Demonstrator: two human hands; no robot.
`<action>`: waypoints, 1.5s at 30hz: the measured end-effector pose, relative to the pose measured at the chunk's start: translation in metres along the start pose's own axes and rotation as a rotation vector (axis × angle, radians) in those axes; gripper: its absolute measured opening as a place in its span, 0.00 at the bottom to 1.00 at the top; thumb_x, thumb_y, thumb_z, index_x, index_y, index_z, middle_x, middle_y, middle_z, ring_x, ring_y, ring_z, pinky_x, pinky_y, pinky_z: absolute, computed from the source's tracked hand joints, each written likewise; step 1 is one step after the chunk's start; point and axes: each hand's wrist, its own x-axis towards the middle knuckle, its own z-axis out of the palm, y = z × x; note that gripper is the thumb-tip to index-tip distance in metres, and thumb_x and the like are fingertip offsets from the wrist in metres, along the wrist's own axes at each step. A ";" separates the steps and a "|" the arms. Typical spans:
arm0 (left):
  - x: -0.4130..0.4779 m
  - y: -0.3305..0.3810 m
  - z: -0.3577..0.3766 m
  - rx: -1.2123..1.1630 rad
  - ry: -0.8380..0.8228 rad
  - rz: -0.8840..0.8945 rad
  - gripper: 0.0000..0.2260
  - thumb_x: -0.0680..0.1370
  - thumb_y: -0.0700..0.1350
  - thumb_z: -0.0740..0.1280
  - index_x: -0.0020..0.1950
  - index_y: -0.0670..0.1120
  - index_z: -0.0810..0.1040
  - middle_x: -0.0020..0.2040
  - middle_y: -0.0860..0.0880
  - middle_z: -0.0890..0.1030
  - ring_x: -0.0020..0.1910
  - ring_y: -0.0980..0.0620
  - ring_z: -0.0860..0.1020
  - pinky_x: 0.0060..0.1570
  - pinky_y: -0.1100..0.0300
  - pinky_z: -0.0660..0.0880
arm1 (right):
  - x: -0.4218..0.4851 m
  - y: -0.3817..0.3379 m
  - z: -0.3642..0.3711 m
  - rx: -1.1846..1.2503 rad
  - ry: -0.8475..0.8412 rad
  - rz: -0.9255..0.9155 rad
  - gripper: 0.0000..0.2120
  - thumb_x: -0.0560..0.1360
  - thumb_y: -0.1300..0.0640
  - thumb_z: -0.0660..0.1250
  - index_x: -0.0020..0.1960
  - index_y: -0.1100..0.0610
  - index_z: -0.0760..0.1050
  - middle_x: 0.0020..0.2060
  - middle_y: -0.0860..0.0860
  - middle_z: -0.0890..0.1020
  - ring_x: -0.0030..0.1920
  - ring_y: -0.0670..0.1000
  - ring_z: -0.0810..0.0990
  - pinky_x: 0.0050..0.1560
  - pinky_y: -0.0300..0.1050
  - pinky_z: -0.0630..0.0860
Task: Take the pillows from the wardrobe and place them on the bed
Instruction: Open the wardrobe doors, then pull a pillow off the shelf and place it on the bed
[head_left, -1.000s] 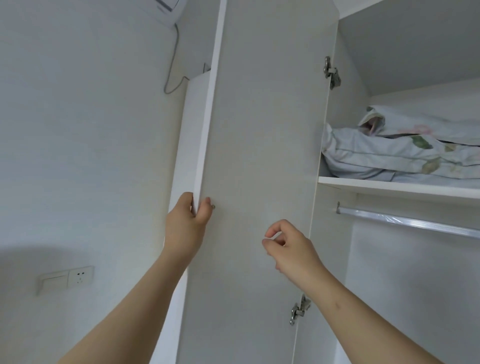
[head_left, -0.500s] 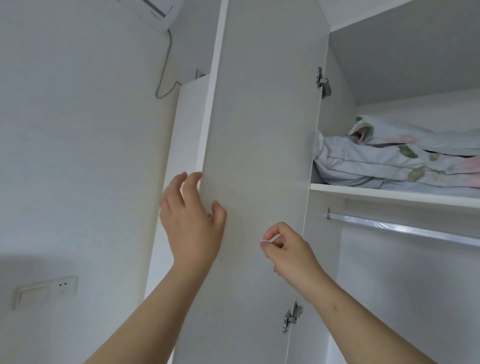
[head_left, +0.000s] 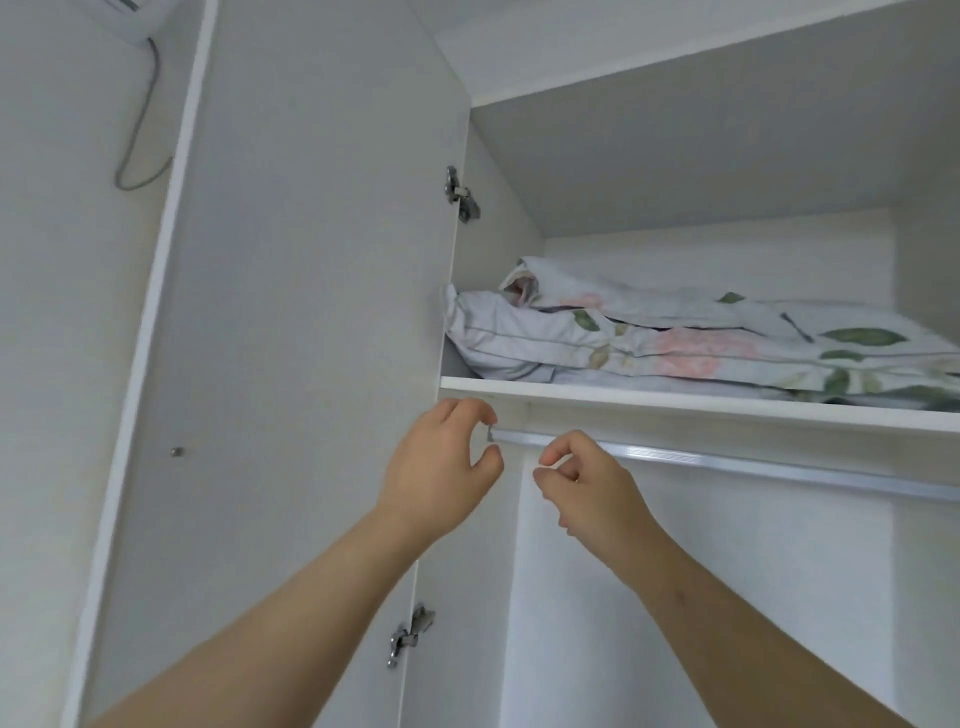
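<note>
My left grip (head_left: 441, 467) and right grip (head_left: 587, 486) hover loosely curled, holding nothing, at frame centre just below the shelf (head_left: 675, 402). The floral pillows (head_left: 675, 343) lie stacked on it, centre right.

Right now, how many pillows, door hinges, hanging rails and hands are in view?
Floral pillows: 2, stacked
Door hinges: 2
Hanging rail: 1
Left hand plus right hand: 2
Total: 7

Floral pillows (head_left: 675, 343) lie stacked flat on the wardrobe (head_left: 311, 260) shelf (head_left: 675, 404)
</note>
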 end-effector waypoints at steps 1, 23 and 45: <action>0.004 0.011 0.009 -0.015 -0.022 0.017 0.13 0.74 0.44 0.65 0.58 0.47 0.74 0.58 0.49 0.76 0.56 0.49 0.75 0.52 0.58 0.70 | -0.001 0.004 -0.014 -0.020 0.019 0.012 0.01 0.73 0.57 0.63 0.43 0.52 0.71 0.34 0.50 0.76 0.32 0.51 0.73 0.39 0.46 0.72; 0.075 0.096 0.140 -0.188 -0.149 0.185 0.12 0.76 0.46 0.62 0.59 0.49 0.72 0.58 0.51 0.76 0.56 0.50 0.73 0.53 0.56 0.72 | 0.035 0.076 -0.152 -0.343 0.262 0.046 0.01 0.74 0.58 0.62 0.46 0.54 0.71 0.34 0.48 0.75 0.32 0.48 0.71 0.35 0.44 0.69; 0.249 0.031 0.228 -0.127 0.197 0.474 0.11 0.74 0.40 0.60 0.53 0.43 0.77 0.54 0.44 0.78 0.57 0.43 0.74 0.54 0.51 0.69 | 0.217 0.084 -0.155 -1.025 0.485 -0.059 0.11 0.75 0.56 0.59 0.56 0.54 0.72 0.54 0.54 0.79 0.56 0.57 0.72 0.54 0.49 0.65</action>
